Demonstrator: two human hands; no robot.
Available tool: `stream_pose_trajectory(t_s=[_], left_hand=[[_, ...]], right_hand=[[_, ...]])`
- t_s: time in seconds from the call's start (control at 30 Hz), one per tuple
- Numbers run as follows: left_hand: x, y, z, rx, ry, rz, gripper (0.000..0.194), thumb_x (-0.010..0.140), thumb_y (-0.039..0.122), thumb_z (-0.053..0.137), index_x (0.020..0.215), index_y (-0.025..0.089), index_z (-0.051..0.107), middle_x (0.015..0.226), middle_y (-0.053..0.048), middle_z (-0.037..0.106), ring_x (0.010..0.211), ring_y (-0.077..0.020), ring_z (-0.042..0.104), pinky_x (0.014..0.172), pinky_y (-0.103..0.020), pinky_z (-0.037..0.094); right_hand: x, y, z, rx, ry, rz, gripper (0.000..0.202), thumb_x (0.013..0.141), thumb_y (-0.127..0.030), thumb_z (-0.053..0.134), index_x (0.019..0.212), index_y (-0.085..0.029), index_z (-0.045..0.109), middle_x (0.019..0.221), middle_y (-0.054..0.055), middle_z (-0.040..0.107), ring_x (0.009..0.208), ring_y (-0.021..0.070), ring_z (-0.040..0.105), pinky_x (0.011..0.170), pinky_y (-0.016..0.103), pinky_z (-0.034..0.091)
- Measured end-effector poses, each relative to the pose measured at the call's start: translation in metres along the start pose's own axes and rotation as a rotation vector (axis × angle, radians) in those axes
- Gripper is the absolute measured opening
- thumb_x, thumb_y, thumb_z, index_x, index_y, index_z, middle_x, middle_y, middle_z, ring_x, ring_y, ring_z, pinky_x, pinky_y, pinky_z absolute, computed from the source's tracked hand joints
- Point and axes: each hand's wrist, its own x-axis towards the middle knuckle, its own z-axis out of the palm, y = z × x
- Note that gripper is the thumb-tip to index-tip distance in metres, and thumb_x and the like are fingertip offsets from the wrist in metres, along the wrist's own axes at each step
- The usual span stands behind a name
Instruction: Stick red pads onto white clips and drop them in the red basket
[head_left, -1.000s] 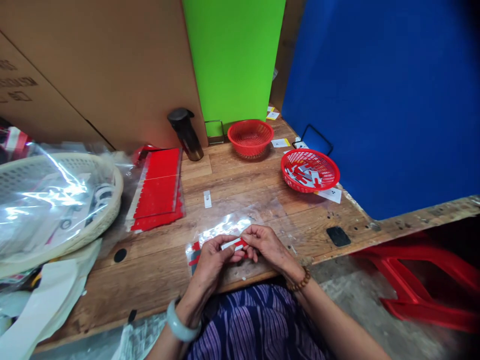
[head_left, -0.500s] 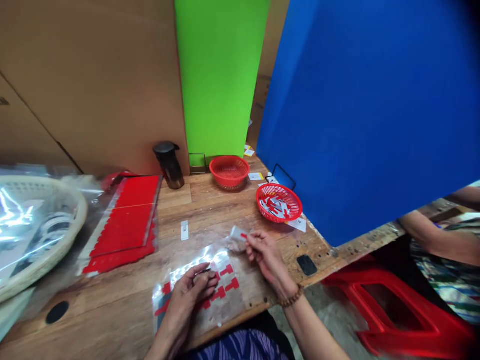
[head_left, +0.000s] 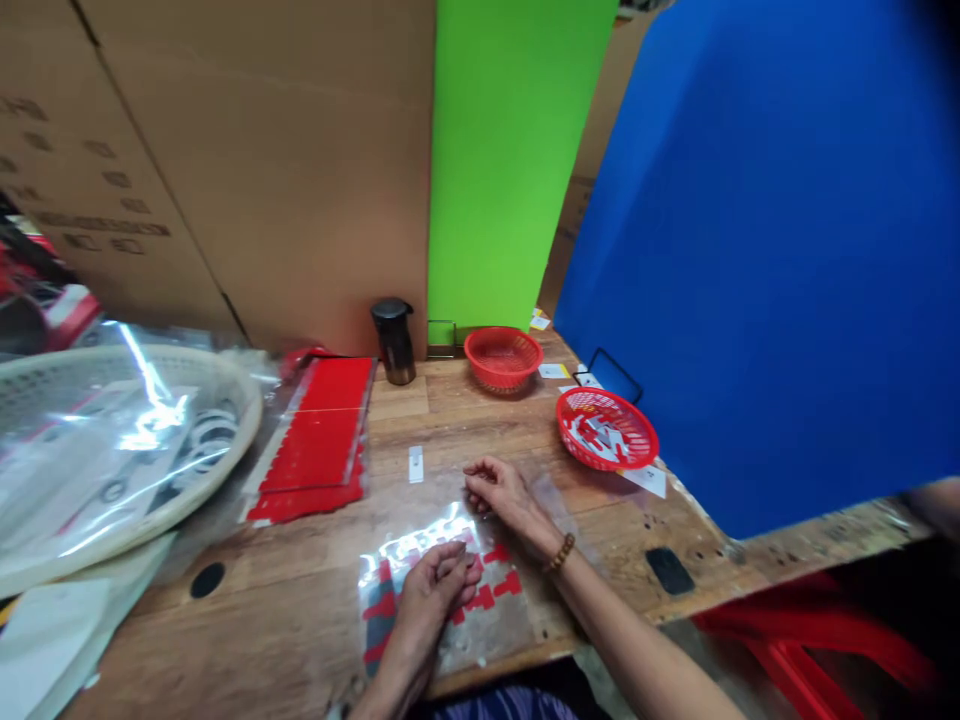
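Observation:
A clear plastic sheet (head_left: 501, 628) carrying red T-shaped pieces (head_left: 508, 583) lies at the table's front edge, with a grey strip at its left. My left hand (head_left: 435, 592) rests over the sheet, thumb and fingers pressed together; whatever is between them is hidden. Above the sheet's far side, my right hand (head_left: 504, 498) has its fingers curled in a pinch, and I cannot make out anything in it. A small white piece (head_left: 416, 464) lies just beyond the sheet. To the right, a red basket (head_left: 646, 455) contains small white and red pieces.
Another red basket (head_left: 503, 375) and a dark bottle (head_left: 394, 345) stand at the back. Red sheets (head_left: 319, 440) and a large cream basket (head_left: 251, 400) with plastic-wrapped items are on the left. A blue panel (head_left: 765, 280) leans at the right, above a red stool (head_left: 810, 630).
My right hand has moved left, closer to my left hand; the small clear and red piece it held no longer shows. The view has turned left, shifting everything rightward.

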Motion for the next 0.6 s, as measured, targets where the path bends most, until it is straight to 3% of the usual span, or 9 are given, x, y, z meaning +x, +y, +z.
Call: stream_pose_trajectory(t_s=[0.1,0.23,0.47,0.6], left_hand=[[0.006,-0.005,-0.004,-0.022,-0.028,0.023,0.059,0.05,0.04,0.082,0.097,0.012,0.061,0.09,-0.014,0.07,0.079,-0.021,0.068,0.069,-0.028,0.053],[0.01,-0.009,-0.006,-0.036,-0.046,0.04,0.061,0.049,0.044,0.082,0.095,0.011,0.061,0.092,-0.015,0.07,0.077,-0.0202,0.068,0.068,-0.028,0.052],[0.006,-0.006,-0.002,-0.034,-0.035,0.07,0.057,0.052,0.045,0.08,0.094,0.012,0.061,0.09,-0.014,0.07,0.076,-0.0195,0.068,0.068,-0.028,0.052],[0.009,-0.007,-0.003,-0.035,-0.029,0.055,0.064,0.046,0.048,0.082,0.093,0.011,0.061,0.089,-0.014,0.069,0.074,-0.0202,0.068,0.067,-0.028,0.052]], right_hand=[[0.026,-0.005,0.022,-0.219,-0.045,-0.097,0.013,0.073,-0.014,0.056,0.084,-0.016,0.061,0.072,0.001,0.06,0.068,0.0144,0.055,0.066,0.027,0.045],[0.056,-0.015,0.044,-0.47,-0.1,-0.204,0.021,0.07,-0.007,0.059,0.089,-0.015,0.062,0.096,0.006,0.057,0.094,0.0186,0.051,0.085,0.03,0.039],[0.084,-0.018,0.057,-0.704,-0.214,-0.192,0.017,0.066,-0.006,0.067,0.081,-0.013,0.062,0.095,0.007,0.055,0.094,0.0193,0.051,0.082,0.029,0.04],[0.093,-0.016,0.058,-0.696,-0.235,-0.139,0.008,0.078,-0.018,0.064,0.082,-0.012,0.06,0.096,0.005,0.059,0.092,0.0178,0.054,0.081,0.034,0.044]])
